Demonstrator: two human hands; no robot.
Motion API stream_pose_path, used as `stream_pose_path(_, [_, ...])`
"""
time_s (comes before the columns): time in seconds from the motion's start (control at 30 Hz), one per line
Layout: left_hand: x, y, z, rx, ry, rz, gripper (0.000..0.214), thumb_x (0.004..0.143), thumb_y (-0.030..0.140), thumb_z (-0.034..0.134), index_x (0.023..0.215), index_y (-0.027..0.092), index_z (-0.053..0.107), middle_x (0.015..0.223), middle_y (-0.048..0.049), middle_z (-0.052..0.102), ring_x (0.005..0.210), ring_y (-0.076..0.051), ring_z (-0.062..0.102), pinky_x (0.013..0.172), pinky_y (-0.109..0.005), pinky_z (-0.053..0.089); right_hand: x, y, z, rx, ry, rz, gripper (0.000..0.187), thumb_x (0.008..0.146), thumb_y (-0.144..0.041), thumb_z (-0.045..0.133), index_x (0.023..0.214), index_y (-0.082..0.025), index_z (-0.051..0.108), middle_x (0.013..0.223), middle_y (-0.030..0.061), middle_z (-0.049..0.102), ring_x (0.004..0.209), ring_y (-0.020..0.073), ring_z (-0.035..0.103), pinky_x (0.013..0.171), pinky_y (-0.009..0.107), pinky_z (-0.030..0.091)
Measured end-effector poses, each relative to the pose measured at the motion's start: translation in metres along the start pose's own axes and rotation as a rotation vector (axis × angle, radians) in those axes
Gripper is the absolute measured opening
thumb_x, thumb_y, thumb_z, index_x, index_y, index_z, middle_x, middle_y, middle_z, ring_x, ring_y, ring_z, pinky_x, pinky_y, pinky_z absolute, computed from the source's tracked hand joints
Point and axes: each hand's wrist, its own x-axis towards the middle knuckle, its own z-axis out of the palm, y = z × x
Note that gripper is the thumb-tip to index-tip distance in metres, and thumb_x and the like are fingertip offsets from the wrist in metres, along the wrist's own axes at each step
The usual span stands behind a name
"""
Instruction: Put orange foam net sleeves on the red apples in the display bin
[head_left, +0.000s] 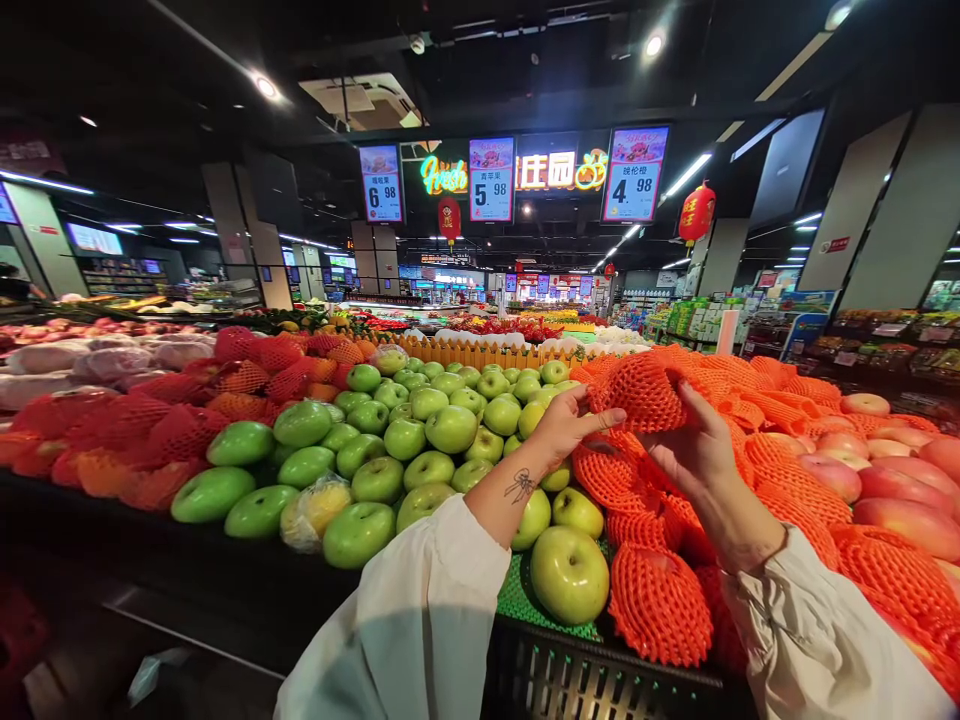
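Observation:
Between my two hands is a rounded fruit in a red foam net (637,393), raised over the display. The net hides what kind of fruit it is. My left hand (564,425) grips its left side, thumb pointing right along the lower edge and fingers behind. On the opposite side, my right hand (694,440) holds it with the thumb up along the edge and the fingers underneath. Loose green apples (452,430) lie in rows left of my hands. Below and to the right are more red foam-netted fruits (660,605), piled together.
A large green apple (570,575) sits at the front edge of the black crate (600,675). Bare pinkish apples (907,490) lie at far right, red-netted fruits (180,435) at left. A low wooden fence (472,353) runs behind. Price signs (491,180) hang overhead.

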Motion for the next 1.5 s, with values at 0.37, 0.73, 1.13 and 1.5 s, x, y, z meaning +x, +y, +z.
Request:
stream_pose_path(0.37, [-0.014, -0.003, 0.0, 0.598, 0.042, 0.384, 0.096, 0.049, 0.011, 0.089, 0.137, 0.026, 0.053, 0.15, -0.0126, 0.046, 0.14, -0.034, 0.043, 0.12, -0.045, 0.031, 0.013, 0.005, -0.02, -0.594, -0.023, -0.189, 0.086, 0.047, -0.033, 0.096, 0.12, -0.031, 0.05, 0.084, -0.0025, 0.071, 0.081, 0.0234, 0.071, 0.077, 0.037, 0.059])
stream_pose_path(0.73, [-0.011, -0.01, 0.011, 0.236, 0.313, 0.257, 0.078, 0.055, 0.028, 0.094, 0.119, 0.024, 0.049, 0.124, -0.0103, 0.064, 0.121, -0.028, 0.06, 0.112, -0.045, 0.04, 0.019, 0.009, -0.02, -0.344, -0.087, 0.162, 0.041, 0.068, -0.054, 0.086, 0.093, -0.026, 0.071, 0.091, 0.0027, 0.076, 0.074, 0.0182, 0.072, 0.061, 0.028, 0.06])
stream_pose_path(1.13, [-0.004, -0.002, 0.015, -0.283, 0.277, -0.064, 0.052, 0.072, 0.044, 0.082, 0.113, 0.023, 0.058, 0.123, -0.0081, 0.069, 0.116, -0.027, 0.065, 0.093, -0.041, 0.057, 0.022, 0.007, -0.027, -0.414, -0.021, 0.106, 0.041, 0.059, -0.043, 0.094, 0.089, -0.027, 0.072, 0.091, -0.0016, 0.075, 0.082, 0.0155, 0.071, 0.067, 0.025, 0.057])
stream_pose_path(1.5, [-0.004, -0.006, 0.011, -0.233, 0.274, -0.074, 0.041, 0.072, 0.039, 0.08, 0.105, 0.018, 0.07, 0.109, -0.0099, 0.076, 0.097, -0.025, 0.072, 0.079, -0.035, 0.062, 0.02, 0.007, -0.022, -0.324, -0.01, 0.119, 0.038, 0.051, -0.038, 0.098, 0.076, -0.025, 0.072, 0.086, -0.0026, 0.073, 0.081, 0.0118, 0.067, 0.066, 0.02, 0.054])
